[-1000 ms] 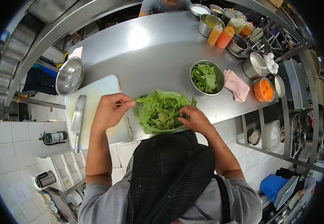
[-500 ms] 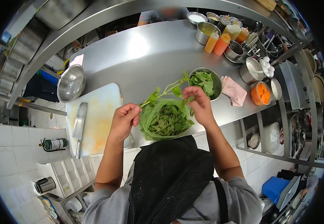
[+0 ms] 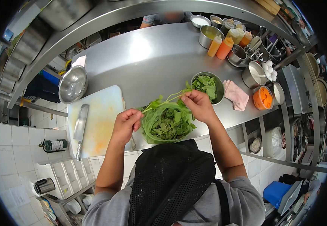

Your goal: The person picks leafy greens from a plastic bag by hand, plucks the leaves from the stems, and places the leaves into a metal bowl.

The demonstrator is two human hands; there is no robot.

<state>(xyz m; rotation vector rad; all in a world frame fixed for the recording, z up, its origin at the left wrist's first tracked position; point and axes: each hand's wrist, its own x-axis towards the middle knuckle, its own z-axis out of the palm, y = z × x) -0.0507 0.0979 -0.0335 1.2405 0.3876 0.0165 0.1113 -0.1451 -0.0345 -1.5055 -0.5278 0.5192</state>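
Observation:
A leafy herb sprig [image 3: 171, 97] stretches between my hands above a green plastic bag [image 3: 145, 130] full of loose leaves [image 3: 171, 122]. My left hand [image 3: 127, 124] pinches one end of the stem at the bag's left side. Fingers of my right hand [image 3: 200, 106] are closed on the sprig at the bag's upper right. Just beyond that hand stands a metal bowl [image 3: 221, 88] holding picked green leaves [image 3: 205, 86]. The exact fingertip contact on the right is partly hidden by leaves.
To the left, a cleaver [image 3: 81, 122] lies on a white cutting board [image 3: 105, 113], near an upturned-rim steel bowl [image 3: 73, 84]. A pink cloth [image 3: 236, 95], a tub of orange slices [image 3: 262, 98] and squeeze bottles [image 3: 223, 48] sit right. Another person [image 3: 167, 18] is across the counter.
My right hand has come down and left, closing from loosely curled fingers onto the sprig. The sprig now hangs lower over the bag. My left hand keeps its pinch.

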